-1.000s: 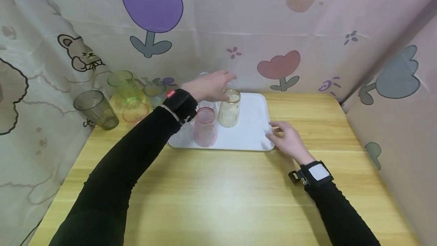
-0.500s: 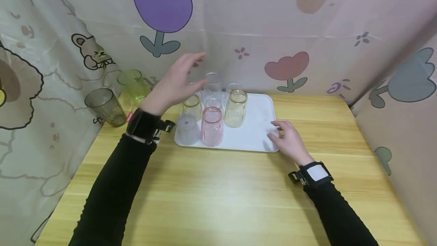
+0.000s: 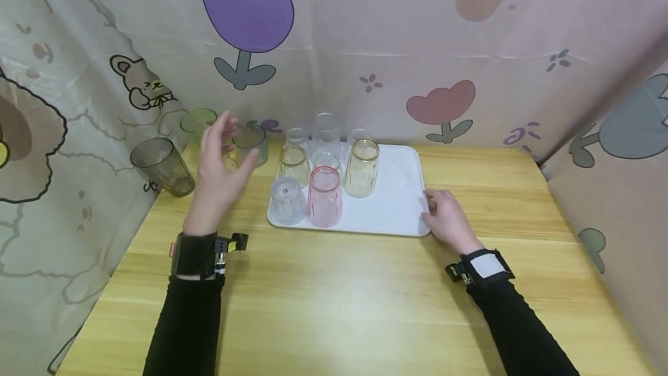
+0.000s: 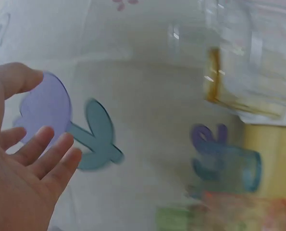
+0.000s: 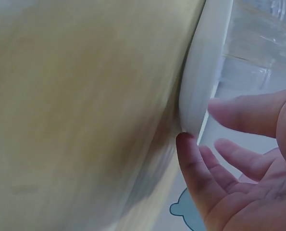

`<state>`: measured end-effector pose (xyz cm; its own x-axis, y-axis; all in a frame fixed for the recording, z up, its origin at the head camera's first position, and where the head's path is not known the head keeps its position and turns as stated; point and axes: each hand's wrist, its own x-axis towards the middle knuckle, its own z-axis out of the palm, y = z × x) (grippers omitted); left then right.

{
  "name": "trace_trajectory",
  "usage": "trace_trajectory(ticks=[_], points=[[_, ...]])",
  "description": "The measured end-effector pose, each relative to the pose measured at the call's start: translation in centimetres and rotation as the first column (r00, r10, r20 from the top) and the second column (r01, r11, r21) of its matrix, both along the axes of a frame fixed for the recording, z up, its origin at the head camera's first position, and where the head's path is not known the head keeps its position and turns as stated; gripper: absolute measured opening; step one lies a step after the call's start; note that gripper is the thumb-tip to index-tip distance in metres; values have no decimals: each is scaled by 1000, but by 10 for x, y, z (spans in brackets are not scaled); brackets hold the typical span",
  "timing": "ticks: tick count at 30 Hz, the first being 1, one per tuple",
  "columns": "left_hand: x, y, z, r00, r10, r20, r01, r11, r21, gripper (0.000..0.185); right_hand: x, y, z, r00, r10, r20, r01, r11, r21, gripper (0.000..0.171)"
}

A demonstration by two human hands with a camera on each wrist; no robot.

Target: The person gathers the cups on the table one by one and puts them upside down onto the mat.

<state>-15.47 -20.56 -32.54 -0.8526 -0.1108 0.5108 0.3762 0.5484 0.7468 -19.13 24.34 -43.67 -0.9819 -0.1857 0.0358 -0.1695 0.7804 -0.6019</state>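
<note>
- White tray lies flat on the wood-grain table. Clock directions: head view, hub at tray's middle.
- Right hand at 3 o'clock: thumb and fingers apart, tips touching the tray's edge.
- On tray: pink glass at 8; small colourless glass just beside it, near 9; yellowish glass at 1; gold-rimmed glass at 10; colourless glasses towards 11 and 12.
- Left hand at 9, off the tray: thumb and fingers spread, nothing held, near the off-tray glasses.
- Off tray: blue-grey glass and green glass towards 10; smoky glass beyond the hand, past 9.
- Left wrist view blurred; a reddish glass probably stands beside the blue-grey one.
- Printed curtain at 12, behind everything.
</note>
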Motion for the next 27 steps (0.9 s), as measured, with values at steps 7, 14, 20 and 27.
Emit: trace_trajectory(ticks=[7,14,20,27], points=[[9,-17,-40,980,197,-22,-191,969,158,82,0,7,0,1000,-7,-5,7,1000,29,56],[8,-32,-74,924,345,166,-380,877,293,102,2,11,-3,1000,1,31,-2,999,34,53],[4,-40,-98,854,343,392,-480,810,337,122,0,11,-5,999,3,54,-4,1000,20,51],[-5,-40,-113,833,308,459,-498,779,382,117,-5,10,-5,998,7,66,-8,1000,6,51]])
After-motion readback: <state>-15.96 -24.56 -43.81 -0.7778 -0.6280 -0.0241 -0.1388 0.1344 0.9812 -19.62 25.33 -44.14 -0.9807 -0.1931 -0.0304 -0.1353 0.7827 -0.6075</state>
